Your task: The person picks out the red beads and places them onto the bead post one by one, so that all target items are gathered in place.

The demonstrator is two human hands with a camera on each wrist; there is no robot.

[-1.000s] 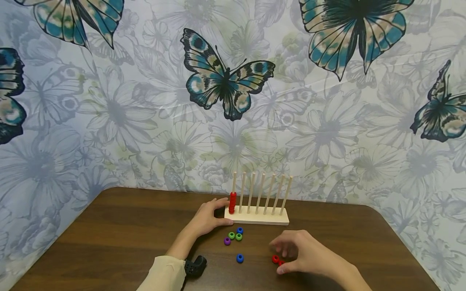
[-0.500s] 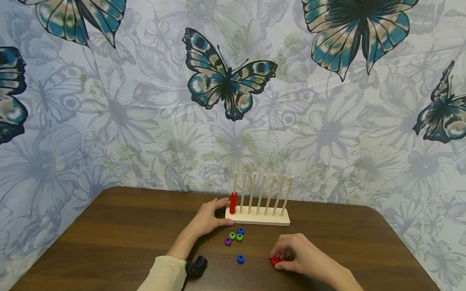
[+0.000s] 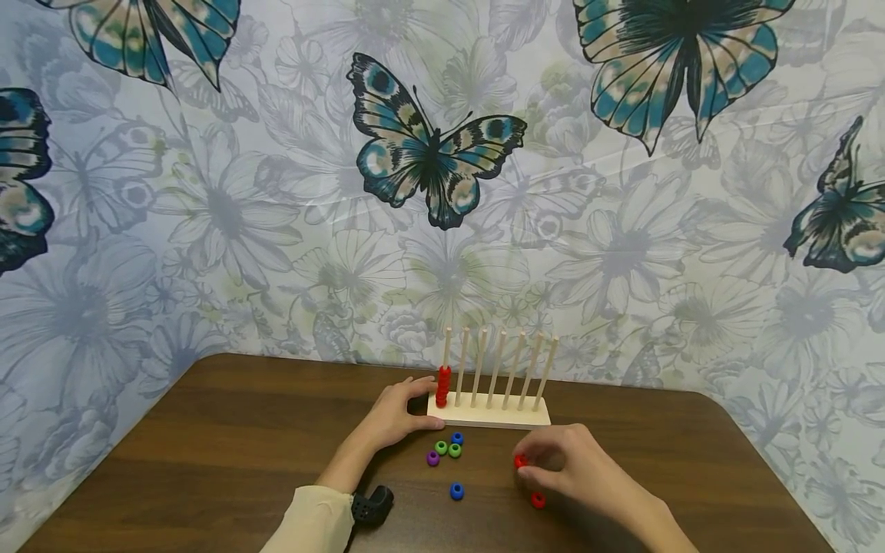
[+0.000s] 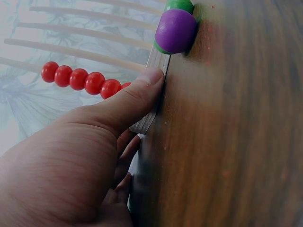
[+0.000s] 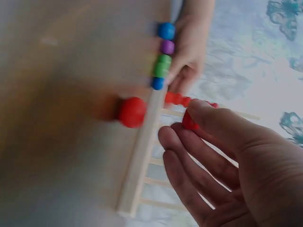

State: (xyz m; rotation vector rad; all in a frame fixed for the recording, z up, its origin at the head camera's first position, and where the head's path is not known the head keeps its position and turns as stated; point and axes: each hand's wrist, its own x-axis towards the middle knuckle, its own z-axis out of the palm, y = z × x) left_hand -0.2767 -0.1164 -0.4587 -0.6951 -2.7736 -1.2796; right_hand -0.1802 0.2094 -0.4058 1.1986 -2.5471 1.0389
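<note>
A pale wooden peg stand (image 3: 494, 416) stands near the back of the table, a stack of red beads (image 3: 442, 386) on its leftmost peg. My left hand (image 3: 392, 415) grips the stand's left end, the thumb along the front and the fingers behind. Between thumb and forefinger my right hand (image 3: 577, 465) pinches a red bead (image 3: 520, 461), raised off the table in front of the stand's right end. In the right wrist view the other fingers of that hand extend loosely. Another red bead (image 3: 538, 500) lies on the table below the right hand.
In front of the stand sit a blue bead (image 3: 457, 438), two green beads (image 3: 441, 448) and a purple bead (image 3: 432, 458). Another blue bead (image 3: 457, 491) lies nearer the front. A butterfly-printed cloth (image 3: 442, 276) hangs behind the brown table (image 3: 228, 453).
My right hand closed on one of the two red beads and lifted it away toward the stand, leaving the other on the table. The left hand has stayed on the stand.
</note>
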